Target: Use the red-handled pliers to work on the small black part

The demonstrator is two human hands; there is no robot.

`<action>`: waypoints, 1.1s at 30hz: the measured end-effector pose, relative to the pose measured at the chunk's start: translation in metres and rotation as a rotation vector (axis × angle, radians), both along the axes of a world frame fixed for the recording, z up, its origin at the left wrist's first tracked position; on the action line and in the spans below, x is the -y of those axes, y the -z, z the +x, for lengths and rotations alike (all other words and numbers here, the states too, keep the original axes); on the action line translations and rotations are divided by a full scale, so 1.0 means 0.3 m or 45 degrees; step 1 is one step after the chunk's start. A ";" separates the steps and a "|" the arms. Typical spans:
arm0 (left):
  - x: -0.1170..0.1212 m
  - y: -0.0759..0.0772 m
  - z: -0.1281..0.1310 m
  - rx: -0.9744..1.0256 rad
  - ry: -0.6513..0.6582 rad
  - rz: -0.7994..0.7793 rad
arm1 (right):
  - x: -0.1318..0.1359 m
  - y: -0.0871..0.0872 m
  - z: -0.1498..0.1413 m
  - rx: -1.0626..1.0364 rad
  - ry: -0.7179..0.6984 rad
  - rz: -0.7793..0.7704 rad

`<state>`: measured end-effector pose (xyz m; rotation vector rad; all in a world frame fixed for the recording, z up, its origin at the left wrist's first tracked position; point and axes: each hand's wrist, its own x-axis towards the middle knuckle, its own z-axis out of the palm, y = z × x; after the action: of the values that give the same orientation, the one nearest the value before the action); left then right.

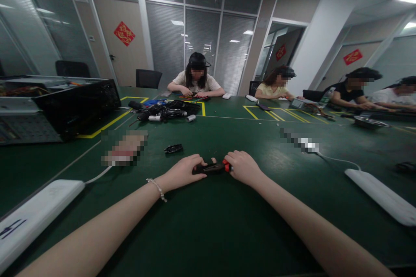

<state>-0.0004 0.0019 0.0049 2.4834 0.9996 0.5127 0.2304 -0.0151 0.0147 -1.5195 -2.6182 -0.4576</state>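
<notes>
Left hand (184, 172) pinches dark piece (197, 168); your right hand (242, 168) grips red-handled tool (212, 168); both things sit between your hands, above the desk (208, 233); a slip could nick your left fingertips, set close to the tool's end

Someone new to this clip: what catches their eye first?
Probably the centre, where the left hand holds a dark item and the right hand grips something red beside it. Next, the large black computer case at far left, then the red diamond sign on the door behind.
</notes>
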 end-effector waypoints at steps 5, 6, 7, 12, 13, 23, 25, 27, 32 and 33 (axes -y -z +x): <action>-0.001 0.001 0.000 -0.018 -0.010 -0.006 | -0.001 0.009 -0.003 -0.005 0.010 0.005; -0.003 0.004 0.000 -0.016 -0.005 0.002 | -0.002 0.012 -0.004 -0.005 0.011 0.010; -0.005 0.007 -0.001 -0.011 0.001 0.010 | -0.002 0.013 -0.005 -0.003 0.010 0.014; -0.012 0.019 -0.005 0.003 0.023 0.004 | -0.004 0.016 -0.003 0.004 -0.007 0.035; -0.012 0.019 -0.005 0.000 0.024 -0.003 | -0.005 0.016 -0.002 0.006 -0.010 0.037; -0.007 0.014 -0.002 -0.010 0.002 -0.005 | -0.008 0.014 0.002 0.008 0.000 0.016; -0.008 0.015 -0.003 -0.002 0.006 0.006 | -0.009 0.017 0.000 0.006 0.008 0.012; -0.009 0.015 -0.004 0.000 0.009 0.009 | -0.010 0.019 -0.001 0.008 0.010 0.009; -0.008 0.012 -0.005 -0.009 0.016 -0.011 | -0.014 0.021 0.002 0.027 0.002 0.009; -0.008 0.011 -0.005 -0.007 0.016 -0.006 | -0.014 0.021 0.003 0.029 0.000 0.012</action>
<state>-0.0018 0.0044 0.0015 2.4863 0.9855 0.4992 0.2312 -0.0109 0.0084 -1.5201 -2.6288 -0.4896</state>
